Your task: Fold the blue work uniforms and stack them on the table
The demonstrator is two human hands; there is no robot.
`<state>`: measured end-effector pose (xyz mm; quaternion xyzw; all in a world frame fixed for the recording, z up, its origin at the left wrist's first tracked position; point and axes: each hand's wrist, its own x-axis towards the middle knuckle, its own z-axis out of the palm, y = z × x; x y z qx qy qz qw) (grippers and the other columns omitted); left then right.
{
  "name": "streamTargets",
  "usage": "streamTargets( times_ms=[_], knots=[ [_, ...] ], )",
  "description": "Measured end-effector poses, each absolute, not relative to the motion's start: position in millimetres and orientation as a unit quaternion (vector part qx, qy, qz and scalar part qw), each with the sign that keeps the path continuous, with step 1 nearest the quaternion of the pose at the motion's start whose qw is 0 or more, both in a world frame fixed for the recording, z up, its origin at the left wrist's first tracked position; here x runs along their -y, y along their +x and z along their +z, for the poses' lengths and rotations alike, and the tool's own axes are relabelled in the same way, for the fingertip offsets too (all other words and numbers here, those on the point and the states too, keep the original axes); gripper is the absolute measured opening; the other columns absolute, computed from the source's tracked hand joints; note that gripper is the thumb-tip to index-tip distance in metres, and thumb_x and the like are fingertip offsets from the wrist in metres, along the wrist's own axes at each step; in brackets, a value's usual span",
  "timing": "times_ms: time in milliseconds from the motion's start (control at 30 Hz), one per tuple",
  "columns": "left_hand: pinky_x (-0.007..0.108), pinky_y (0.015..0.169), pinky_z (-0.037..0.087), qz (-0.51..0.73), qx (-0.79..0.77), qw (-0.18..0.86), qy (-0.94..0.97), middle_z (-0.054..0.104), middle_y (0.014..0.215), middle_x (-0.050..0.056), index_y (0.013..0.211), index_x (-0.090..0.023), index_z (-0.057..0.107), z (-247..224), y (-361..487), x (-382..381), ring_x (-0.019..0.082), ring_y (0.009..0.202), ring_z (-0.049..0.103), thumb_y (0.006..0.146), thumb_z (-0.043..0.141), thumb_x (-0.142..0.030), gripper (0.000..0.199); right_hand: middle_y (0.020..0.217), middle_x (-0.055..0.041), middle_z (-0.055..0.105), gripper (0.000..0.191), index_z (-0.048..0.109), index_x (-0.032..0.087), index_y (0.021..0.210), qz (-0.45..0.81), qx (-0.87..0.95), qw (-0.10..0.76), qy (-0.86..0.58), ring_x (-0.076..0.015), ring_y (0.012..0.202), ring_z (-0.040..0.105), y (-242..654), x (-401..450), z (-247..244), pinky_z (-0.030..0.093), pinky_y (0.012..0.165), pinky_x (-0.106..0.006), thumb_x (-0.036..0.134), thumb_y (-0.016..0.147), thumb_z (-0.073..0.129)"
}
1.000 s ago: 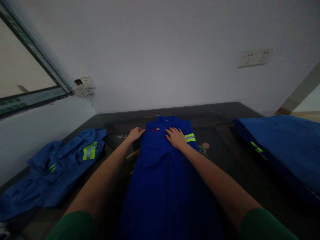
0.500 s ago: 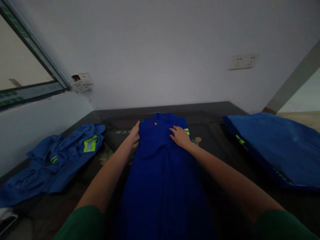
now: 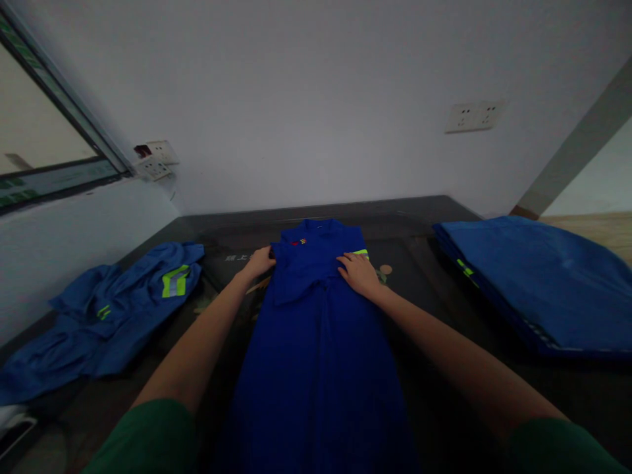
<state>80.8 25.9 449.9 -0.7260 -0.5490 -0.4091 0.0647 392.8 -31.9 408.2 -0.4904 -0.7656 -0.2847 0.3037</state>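
A blue coverall [image 3: 323,342] lies lengthwise on the dark table, its collar at the far end and a sleeve folded across its front. Small red and yellow marks show on the chest, and a yellow-green strip on the right side. My left hand [image 3: 259,262] is at the left edge of the upper part, fingers curled against the folded cloth; the fingertips are partly hidden. On the right side of the chest my right hand [image 3: 361,274] lies palm down, fingers spread, pressing on the fabric.
A crumpled blue garment [image 3: 123,306] with reflective strips lies at the left on the dark table [image 3: 424,289]. Folded blue garments [image 3: 538,283] are stacked at the right. Behind the table rises a wall [image 3: 316,112] with sockets [image 3: 474,117]; a window [image 3: 44,112] is at upper left.
My left hand has shifted slightly down and left along the garment's edge, its fingers now more curled. My right hand stays on the chest. The whole view has shifted a little.
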Motion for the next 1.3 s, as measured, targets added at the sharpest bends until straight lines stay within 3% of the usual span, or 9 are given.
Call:
streamTargets(
  times_ms=[133, 300, 600, 867, 1033, 1167, 1300],
  knots=[
    [0.033, 0.086, 0.050, -0.329, 0.629, 0.134, -0.692, 0.071, 0.105, 0.016, 0.104, -0.018, 0.069, 456, 93, -27, 0.029, 0.100, 0.066, 0.077, 0.064, -0.033, 0.031, 0.136, -0.0136, 0.055, 0.040, 0.056, 0.017, 0.131, -0.284, 0.764, 0.308, -0.491, -0.0261, 0.127, 0.048, 393, 30, 405, 0.030, 0.109, -0.044, 0.030, 0.096, 0.043],
    [0.044, 0.084, 0.049, -0.291, 0.678, 0.177, -0.651, 0.068, 0.103, 0.027, 0.099, -0.012, 0.071, 453, 106, -23, 0.038, 0.100, 0.065, 0.084, 0.054, -0.035, 0.032, 0.136, -0.0127, 0.055, 0.040, 0.056, 0.018, 0.131, -0.295, 0.759, 0.308, -0.493, -0.0269, 0.126, 0.048, 393, 28, 402, 0.029, 0.109, -0.045, 0.031, 0.096, 0.041],
    [0.044, 0.088, 0.048, -0.306, 0.664, 0.168, -0.661, 0.069, 0.108, 0.023, 0.104, -0.015, 0.071, 452, 111, -21, 0.037, 0.105, 0.064, 0.088, 0.048, -0.031, 0.032, 0.136, -0.0116, 0.055, 0.040, 0.056, 0.018, 0.131, -0.295, 0.759, 0.307, -0.492, -0.0269, 0.125, 0.049, 394, 31, 402, 0.029, 0.109, -0.044, 0.031, 0.097, 0.040],
    [0.029, 0.087, 0.048, -0.364, 0.636, 0.124, -0.670, 0.066, 0.117, 0.020, 0.115, -0.010, 0.062, 451, 103, -25, 0.027, 0.110, 0.063, 0.096, 0.033, -0.027, 0.040, 0.134, -0.0121, 0.056, 0.039, 0.056, 0.018, 0.130, -0.294, 0.764, 0.300, -0.490, -0.0261, 0.124, 0.048, 394, 34, 405, 0.028, 0.108, -0.042, 0.029, 0.096, 0.039],
    [0.039, 0.083, 0.050, -0.385, 0.673, 0.139, -0.617, 0.067, 0.111, 0.022, 0.129, -0.011, 0.048, 444, 105, -14, 0.032, 0.103, 0.065, 0.093, 0.041, -0.037, 0.045, 0.127, -0.0182, 0.057, 0.035, 0.053, 0.014, 0.124, -0.292, 0.682, 0.353, -0.570, -0.0298, 0.120, 0.049, 402, 41, 422, 0.037, 0.097, -0.043, 0.030, 0.094, 0.044],
    [0.042, 0.084, 0.051, -0.334, 0.677, 0.160, -0.636, 0.067, 0.111, 0.021, 0.118, -0.016, 0.060, 442, 104, -12, 0.035, 0.104, 0.065, 0.090, 0.044, -0.040, 0.039, 0.112, -0.0199, 0.065, 0.041, 0.046, 0.011, 0.124, -0.177, 0.635, 0.341, -0.670, -0.0306, 0.106, 0.061, 413, 35, 434, 0.043, 0.088, -0.042, 0.040, 0.095, 0.045],
    [0.045, 0.086, 0.050, -0.324, 0.663, 0.163, -0.655, 0.067, 0.109, 0.024, 0.110, -0.013, 0.067, 442, 103, -18, 0.037, 0.104, 0.064, 0.089, 0.043, -0.030, 0.036, 0.116, -0.0174, 0.065, 0.041, 0.040, 0.017, 0.132, -0.119, 0.653, 0.349, -0.662, -0.0294, 0.104, 0.064, 419, 28, 435, 0.045, 0.082, -0.037, 0.038, 0.096, 0.043]
  ],
)
